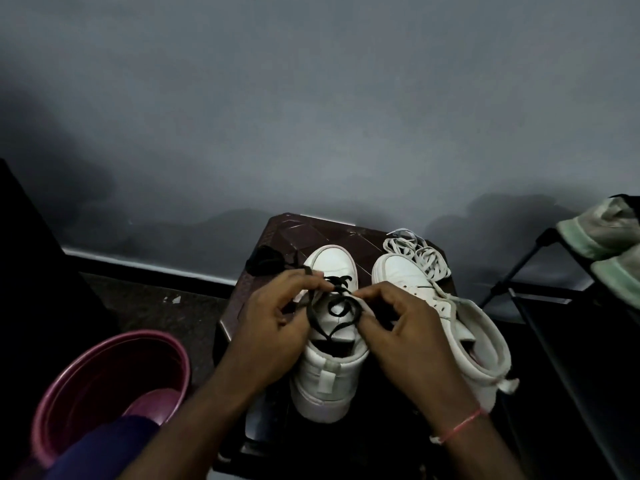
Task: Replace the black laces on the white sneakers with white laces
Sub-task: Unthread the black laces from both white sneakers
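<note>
Both hands are busy on the near sneaker (329,375), which stands at the middle of the bench (311,230) with its heel toward the person. The left hand (277,317) and right hand (398,327) each pinch a stretch of the black lace (337,306) between curled fingers, just above the eyelets. From where I stand the risk looks like a snag: the slack lies in loose loops over the tongue, and a hard tug from either side could cinch them into a knot or jam a tip in an eyelet. The shoe is held by nothing but the lace, so a sharp pull could also drag it toward the near edge or tip it against the other sneaker (401,271) just beside it on the right. That one has no lace, its collar flopped open and soft. The uppers look smooth and leathery with rounded toes and thick flat soles. The lace is flat, limp and matte. The white laces (419,254) lie in a tangled heap at the far right corner, flat and woven. A dark bundle (266,263), likely the other black lace, sits at the far left edge. The bench top is dark and glossy.
</note>
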The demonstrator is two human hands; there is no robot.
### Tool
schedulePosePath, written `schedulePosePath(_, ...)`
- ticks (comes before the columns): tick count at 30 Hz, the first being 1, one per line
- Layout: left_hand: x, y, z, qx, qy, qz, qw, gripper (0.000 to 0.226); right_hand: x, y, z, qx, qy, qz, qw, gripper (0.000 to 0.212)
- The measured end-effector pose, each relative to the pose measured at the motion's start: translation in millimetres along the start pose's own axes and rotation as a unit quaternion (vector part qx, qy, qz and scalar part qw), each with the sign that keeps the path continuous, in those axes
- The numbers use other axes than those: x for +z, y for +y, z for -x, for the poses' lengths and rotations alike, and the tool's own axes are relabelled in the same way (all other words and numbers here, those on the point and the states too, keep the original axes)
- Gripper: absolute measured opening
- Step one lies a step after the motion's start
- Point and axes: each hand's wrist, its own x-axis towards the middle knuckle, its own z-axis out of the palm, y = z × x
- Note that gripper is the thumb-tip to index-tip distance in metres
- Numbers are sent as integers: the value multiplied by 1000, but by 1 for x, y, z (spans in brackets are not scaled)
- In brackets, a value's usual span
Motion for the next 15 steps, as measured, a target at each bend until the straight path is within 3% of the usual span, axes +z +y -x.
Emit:
schedulePosePath(3,-1,-2,1,30,-22,-25,999,31,-4,-3,1,-10,-52,13,999,28)
schedulePosePath(7,-2,9,2,38,-9,41,998,31,-14,-3,-2,14,-104,19,994,26)
schedulePosePath(10,-7,19,-5,21,10,38,999,28,-13,-3,-3,17,-104,37,994,27)
schedulePosePath(13,-8,29,-9,-10,8,98,995,13,-8,-6,-4,6,-55,27,998,17)
schedulePosePath(15,-6,28,-10,-25,17,115,993,26,-4,-8,-7,-1,-22,17,1000,11)
